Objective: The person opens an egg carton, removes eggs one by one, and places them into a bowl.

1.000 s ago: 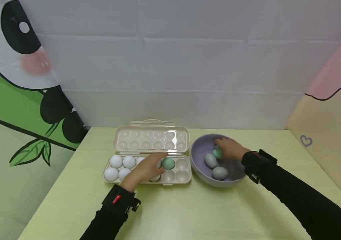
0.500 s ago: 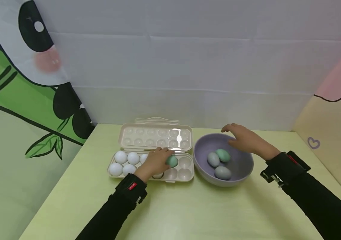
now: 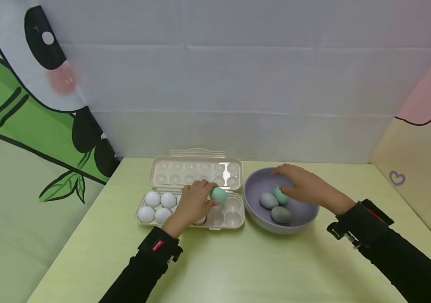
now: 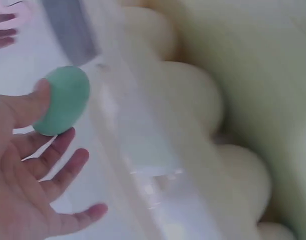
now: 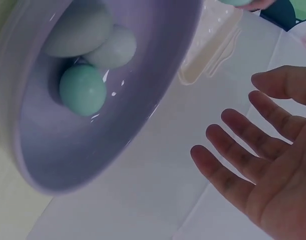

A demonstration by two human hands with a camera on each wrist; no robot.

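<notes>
My left hand pinches a green egg between thumb and fingers, above the egg carton. In the left wrist view, the green egg is at the thumb and fingertips, while the other fingers are spread. Several white eggs sit in the carton's left cups; my left hand hides some middle cups. Over the right side of the purple bowl, my right hand has its fingers extended, with nothing held. Inside the bowl lie another green egg and two grey eggs.
The carton's lid lies folded back behind it. The bowl stands just right of the carton on a pale yellow table. A white cloth backdrop rises behind the table, with printed panels at both sides.
My left hand has raised the green egg from the carton. My right hand came up out of the bowl, then dipped slightly back over it. Eggs in the bowl have shifted a little.
</notes>
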